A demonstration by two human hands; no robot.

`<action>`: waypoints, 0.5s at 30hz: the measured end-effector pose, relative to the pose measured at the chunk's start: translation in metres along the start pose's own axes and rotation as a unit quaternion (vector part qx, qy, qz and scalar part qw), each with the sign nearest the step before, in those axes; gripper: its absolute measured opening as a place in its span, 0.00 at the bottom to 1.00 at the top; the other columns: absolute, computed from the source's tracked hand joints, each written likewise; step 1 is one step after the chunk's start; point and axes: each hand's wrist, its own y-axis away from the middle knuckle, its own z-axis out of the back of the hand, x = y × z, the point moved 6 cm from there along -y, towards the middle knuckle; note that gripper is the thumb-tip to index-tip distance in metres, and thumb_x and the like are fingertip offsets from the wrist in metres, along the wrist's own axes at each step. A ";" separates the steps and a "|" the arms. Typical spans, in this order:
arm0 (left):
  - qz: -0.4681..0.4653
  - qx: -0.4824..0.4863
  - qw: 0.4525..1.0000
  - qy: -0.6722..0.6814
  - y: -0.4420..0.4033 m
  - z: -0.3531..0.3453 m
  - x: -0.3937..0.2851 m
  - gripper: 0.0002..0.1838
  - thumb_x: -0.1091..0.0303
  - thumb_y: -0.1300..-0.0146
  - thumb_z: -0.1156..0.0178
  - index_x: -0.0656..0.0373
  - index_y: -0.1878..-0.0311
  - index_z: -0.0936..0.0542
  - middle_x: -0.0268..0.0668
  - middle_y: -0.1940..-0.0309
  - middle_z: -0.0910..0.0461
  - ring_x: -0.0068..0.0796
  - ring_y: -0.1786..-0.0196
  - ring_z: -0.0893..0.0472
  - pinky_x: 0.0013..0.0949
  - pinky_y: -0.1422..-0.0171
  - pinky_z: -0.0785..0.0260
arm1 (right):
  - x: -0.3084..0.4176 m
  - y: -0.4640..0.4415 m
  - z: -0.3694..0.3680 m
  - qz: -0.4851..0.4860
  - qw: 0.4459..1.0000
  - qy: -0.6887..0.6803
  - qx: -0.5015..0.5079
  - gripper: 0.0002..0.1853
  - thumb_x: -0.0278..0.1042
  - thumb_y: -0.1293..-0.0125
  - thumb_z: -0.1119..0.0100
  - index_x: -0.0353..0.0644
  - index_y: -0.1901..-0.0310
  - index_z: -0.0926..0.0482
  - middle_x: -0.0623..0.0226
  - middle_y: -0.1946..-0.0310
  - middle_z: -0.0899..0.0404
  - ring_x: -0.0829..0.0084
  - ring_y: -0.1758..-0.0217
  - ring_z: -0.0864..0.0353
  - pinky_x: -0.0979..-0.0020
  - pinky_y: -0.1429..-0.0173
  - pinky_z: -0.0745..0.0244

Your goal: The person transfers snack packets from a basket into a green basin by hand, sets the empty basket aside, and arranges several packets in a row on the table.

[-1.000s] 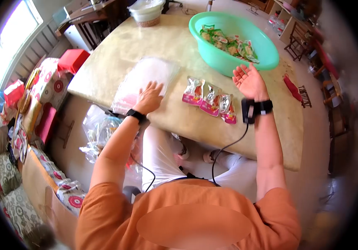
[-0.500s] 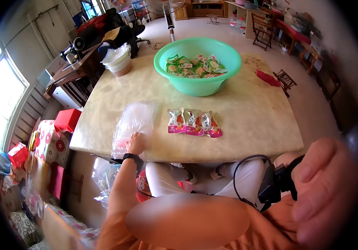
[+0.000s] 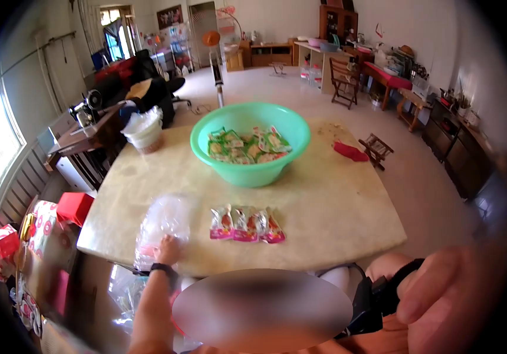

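Note:
My left hand (image 3: 168, 251), a dark band on its wrist, rests on a stack of clear plastic bags (image 3: 163, 219) at the table's near left. Its fingers lie against the bags, slightly blurred. To the right of them, three small silver-and-pink snack packets (image 3: 245, 225) lie side by side. My right hand (image 3: 442, 283) is raised close to the camera at the lower right, its fingers curled and blurred; whatever they hold, if anything, is hidden. Beside it is a black device (image 3: 371, 304) with a strap and cable. Farther back, a green basin (image 3: 247, 174) contains several green snack packets (image 3: 247, 146).
The table (image 3: 324, 200) also bears a white tub (image 3: 146, 133) with plastic on top at the back left and a red cloth (image 3: 350, 151) at the right edge. A wooden stool (image 3: 376, 150) stands beyond that edge. A sewing machine (image 3: 85, 112) is at the left.
The view has tilted up, so the table and basin appear lower and more of the room shows. My left hand stays on the bags; my right hand remains raised near the camera.

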 end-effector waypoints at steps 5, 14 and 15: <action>-0.072 0.039 0.996 -0.038 0.009 0.030 -0.045 0.15 0.59 0.46 0.46 0.59 0.62 0.23 0.44 0.61 0.25 0.44 0.45 0.31 0.50 0.42 0.39 | 0.000 -0.002 0.012 -0.015 1.000 0.020 0.010 0.05 0.32 0.42 0.44 0.42 0.71 0.28 0.68 0.74 0.27 0.73 0.72 0.28 0.69 0.63 0.32; 0.061 0.010 0.997 0.054 0.013 0.036 -0.027 0.15 0.59 0.43 0.48 0.54 0.55 0.24 0.41 0.49 0.31 0.44 0.40 0.33 0.54 0.42 0.37 | 0.007 -0.001 0.016 -0.005 1.000 0.019 0.008 0.05 0.32 0.41 0.44 0.42 0.70 0.27 0.67 0.74 0.27 0.73 0.71 0.27 0.69 0.63 0.31; 0.029 0.001 0.999 0.031 0.001 0.018 -0.016 0.15 0.60 0.43 0.48 0.55 0.55 0.24 0.43 0.49 0.31 0.45 0.41 0.32 0.54 0.43 0.37 | 0.008 -0.002 0.016 -0.006 1.000 0.019 0.008 0.05 0.32 0.41 0.44 0.41 0.70 0.27 0.66 0.74 0.26 0.72 0.71 0.27 0.69 0.63 0.31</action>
